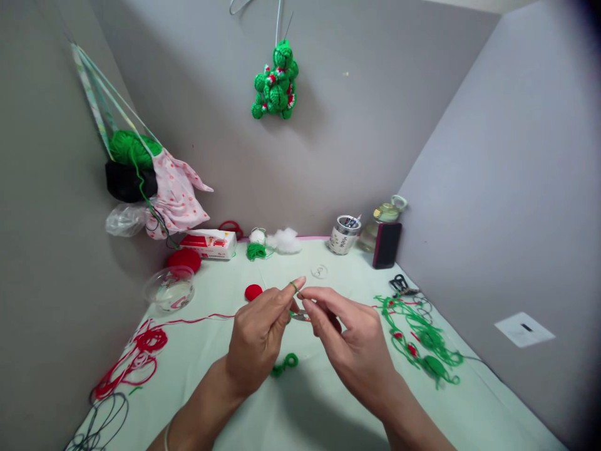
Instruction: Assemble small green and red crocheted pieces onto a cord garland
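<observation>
Over the middle of the table, my left hand (260, 329) is closed with its index finger stretched out. A strand of green yarn (294, 287) loops round that finger, and a bit of green shows under it. Fingertips pinched, my right hand (350, 326) meets the left fingertip with something thin that I cannot make out. A small metallic piece (301, 316) shows between the hands, partly hidden. Below them on the cloth lies a small green crocheted piece (285, 364). A red ball (253, 292) sits just behind my left hand, and a red strand (201, 319) runs leftward from it.
Red and white yarn (141, 357) lies left, green yarn pieces (422, 338) right. At the back stand a clear bowl (171, 291), a tissue pack (211, 244), white stuffing (285, 241), a can (345, 237) and a phone (387, 245). Green crocheted figures (278, 88) hang above.
</observation>
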Tool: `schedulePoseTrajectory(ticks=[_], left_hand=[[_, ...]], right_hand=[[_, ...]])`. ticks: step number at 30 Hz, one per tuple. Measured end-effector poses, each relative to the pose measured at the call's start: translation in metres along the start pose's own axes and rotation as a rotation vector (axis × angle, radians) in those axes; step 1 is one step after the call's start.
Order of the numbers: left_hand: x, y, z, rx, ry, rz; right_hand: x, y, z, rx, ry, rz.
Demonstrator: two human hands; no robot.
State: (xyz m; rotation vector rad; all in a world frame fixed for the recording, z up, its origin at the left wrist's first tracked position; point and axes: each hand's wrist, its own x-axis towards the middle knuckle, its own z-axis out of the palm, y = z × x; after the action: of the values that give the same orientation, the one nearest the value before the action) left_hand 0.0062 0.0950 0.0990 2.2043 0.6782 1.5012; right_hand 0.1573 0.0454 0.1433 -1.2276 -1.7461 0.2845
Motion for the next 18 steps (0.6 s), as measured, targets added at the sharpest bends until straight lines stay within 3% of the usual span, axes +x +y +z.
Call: schedulePoseTrajectory(ticks=[4,18], left_hand=[[0.0005,-0.003,0.0027,0.043,0.044,0.096],[-0.0005,-0.0051,0.0063,0.209,0.026,0.109]], right_hand=[[0.0001,-0.002,-0.0013,0.011,0.001,0.003],[0.0001,0.004,0.0034,-0.09,0.011,-0.064]])
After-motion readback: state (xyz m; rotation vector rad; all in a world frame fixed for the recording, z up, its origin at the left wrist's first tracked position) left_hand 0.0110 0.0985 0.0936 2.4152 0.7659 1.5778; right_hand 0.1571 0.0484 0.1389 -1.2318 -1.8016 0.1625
